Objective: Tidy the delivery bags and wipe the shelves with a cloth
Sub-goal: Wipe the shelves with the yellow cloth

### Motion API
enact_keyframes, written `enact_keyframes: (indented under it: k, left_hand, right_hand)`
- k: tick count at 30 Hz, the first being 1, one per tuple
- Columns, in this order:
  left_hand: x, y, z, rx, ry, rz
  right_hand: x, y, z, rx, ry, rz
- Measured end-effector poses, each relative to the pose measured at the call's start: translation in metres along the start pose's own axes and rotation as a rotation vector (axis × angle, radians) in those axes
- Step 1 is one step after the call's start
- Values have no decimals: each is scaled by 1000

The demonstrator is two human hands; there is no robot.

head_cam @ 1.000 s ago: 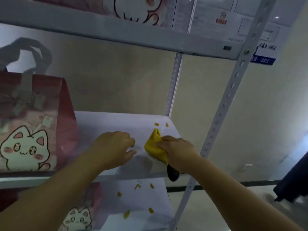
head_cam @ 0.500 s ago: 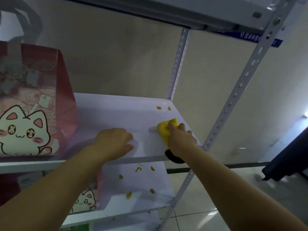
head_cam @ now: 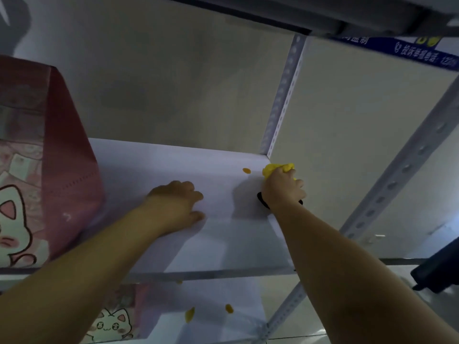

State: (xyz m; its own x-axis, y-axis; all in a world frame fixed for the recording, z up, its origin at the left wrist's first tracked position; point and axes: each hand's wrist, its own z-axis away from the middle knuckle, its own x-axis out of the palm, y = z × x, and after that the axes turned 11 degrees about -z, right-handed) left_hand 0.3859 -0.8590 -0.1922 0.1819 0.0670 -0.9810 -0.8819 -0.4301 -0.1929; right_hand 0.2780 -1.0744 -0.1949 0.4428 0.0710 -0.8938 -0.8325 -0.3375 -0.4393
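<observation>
My right hand (head_cam: pixel 283 188) grips a bunched yellow cloth (head_cam: pixel 274 169) and presses it onto the white shelf (head_cam: pixel 154 165) at its far right corner. A small orange speck (head_cam: pixel 246 170) lies just left of the cloth. My left hand (head_cam: pixel 177 203) rests on the shelf near its middle, fingers loosely bent, holding nothing. A pink delivery bag with a cartoon cat (head_cam: pixel 37 157) stands upright on the left of the same shelf. A second cat bag (head_cam: pixel 116 316) sits on the shelf below.
Perforated metal uprights (head_cam: pixel 283 95) (head_cam: pixel 397 175) frame the right side. The lower shelf (head_cam: pixel 223 326) carries several orange bits (head_cam: pixel 190 314). The shelf above (head_cam: pixel 323 13) hangs close overhead. A dark object (head_cam: pixel 439 271) stands on the floor at right.
My right hand slid the yellow cloth from the shelf's front toward the far right corner, over the orange specks there. The camera moved closer and lower. My left hand stayed resting on the shelf.
</observation>
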Motion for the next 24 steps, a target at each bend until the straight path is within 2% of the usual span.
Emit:
enact_keyframes:
  k: [4, 8, 12, 14, 16, 17, 20, 21, 22, 24]
  left_hand:
    - [8, -3, -10, 16, -26, 52]
    - [14, -6, -11, 9, -9, 76]
    - [20, -9, -10, 4, 39, 105]
    - [22, -10, -9, 5, 56, 108]
    - [23, -10, -9, 10, 60, 118]
    - [24, -10, -9, 10, 58, 128]
    - [28, -11, -7, -2, 60, 146]
    - [29, -11, -7, -4, 56, 142]
    - [30, -11, -7, -4, 52, 135]
    - [30, -11, -8, -4, 37, 128]
  right_hand:
    - [11, -13, -31, -8, -2, -10]
    - [16, -33, -51, -92, -90, -71]
    - [26, -48, -37, -562, -290, 67]
    - [25, -45, -26, -747, -306, 139]
    - [21, -37, -26, -825, -269, 165]
    - [19, -32, -29, -785, -248, 144]
    - [13, -22, -45, -299, -154, -42]
    - [11, -24, -46, -169, -132, -26]
    - [12, -26, -47, -106, -109, 2]
    - [16, -35, -45, -96, -96, 61]
